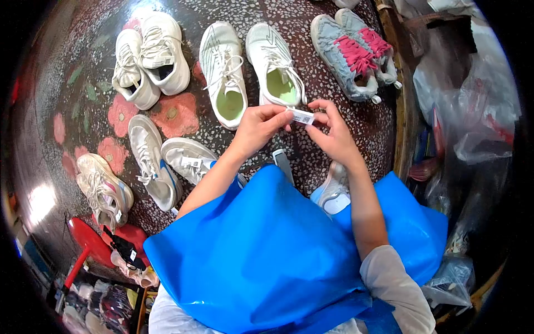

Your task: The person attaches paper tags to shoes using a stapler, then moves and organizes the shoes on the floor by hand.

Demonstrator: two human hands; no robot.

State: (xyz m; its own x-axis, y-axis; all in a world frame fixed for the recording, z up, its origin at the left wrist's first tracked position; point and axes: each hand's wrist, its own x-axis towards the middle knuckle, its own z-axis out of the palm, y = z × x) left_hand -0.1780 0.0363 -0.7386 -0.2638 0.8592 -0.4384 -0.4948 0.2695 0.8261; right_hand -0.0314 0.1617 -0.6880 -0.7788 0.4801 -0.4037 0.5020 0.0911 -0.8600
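Observation:
My left hand [261,128] pinches the left end of a small white printed tag [301,116] between thumb and fingertips. At the tag's other end, my right hand [335,135] grips it with bent fingers. The tag is just below the heel of a white sneaker [273,61] with a pale green insole; whether it is fastened to that shoe I cannot make out. A matching white sneaker [221,67] stands to the left. Below my hands, a grey-white shoe [335,186] and a grey strip-shaped object [282,165] are partly covered by a blue apron [261,245].
White sneakers [158,53] and blue-grey shoes with pink laces [347,55] stand on the speckled floor [356,128]. More worn sneakers [150,161] lie left, near a red stool-like object [92,245]. Plastic bags [478,94] pile up beyond a wooden edge [401,111] on the right.

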